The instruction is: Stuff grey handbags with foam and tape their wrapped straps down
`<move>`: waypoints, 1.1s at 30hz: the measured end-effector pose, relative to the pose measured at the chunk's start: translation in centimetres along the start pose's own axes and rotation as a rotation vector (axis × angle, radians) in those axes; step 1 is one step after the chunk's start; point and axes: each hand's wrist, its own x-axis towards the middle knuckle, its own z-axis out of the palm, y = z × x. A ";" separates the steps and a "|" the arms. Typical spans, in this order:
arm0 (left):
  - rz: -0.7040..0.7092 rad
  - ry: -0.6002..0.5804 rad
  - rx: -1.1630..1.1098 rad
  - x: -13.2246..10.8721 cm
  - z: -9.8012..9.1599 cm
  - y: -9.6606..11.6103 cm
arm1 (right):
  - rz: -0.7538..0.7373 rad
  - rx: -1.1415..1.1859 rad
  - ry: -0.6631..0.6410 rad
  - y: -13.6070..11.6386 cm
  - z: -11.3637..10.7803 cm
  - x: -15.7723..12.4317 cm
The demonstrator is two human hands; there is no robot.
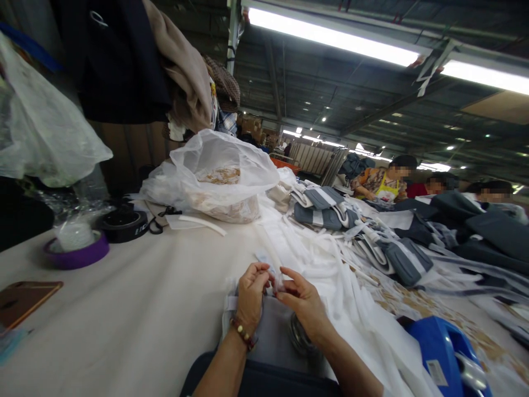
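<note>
My left hand [250, 292], with a beaded bracelet on its wrist, pinches a small, crumpled, see-through piece of plastic [278, 282]. On the other side of it, my right hand [303, 302] curves its thumb and fingers around the same piece. Exactly how the fingertips grip it is too small to make out. Below both hands lies a grey fabric piece [270, 325] with a pale band at its left edge. Dark padded material [273, 380] is nearer to me. Partly behind my right hand sits a round metal object [301, 336].
Left are a purple tape roll [78, 255], a black tape roll [124, 225] and a phone [28, 300]. An open plastic bag [223, 187] stands ahead. White strips [314, 264], bundled grey pieces [326, 212] and a blue tool [446, 353] lie right. People [388, 182] work beyond.
</note>
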 end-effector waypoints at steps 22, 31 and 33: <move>0.232 -0.314 0.493 -0.1 0.1 0.1 | -0.154 0.331 0.120 -4.9 -0.3 -1.8; 0.178 -0.148 0.461 0.1 -0.1 -0.5 | -0.628 -0.561 -0.270 -1.3 -0.5 -10.4; 0.166 -0.137 0.470 0.1 0.0 -0.7 | -0.735 -0.656 -0.255 1.2 0.0 -11.8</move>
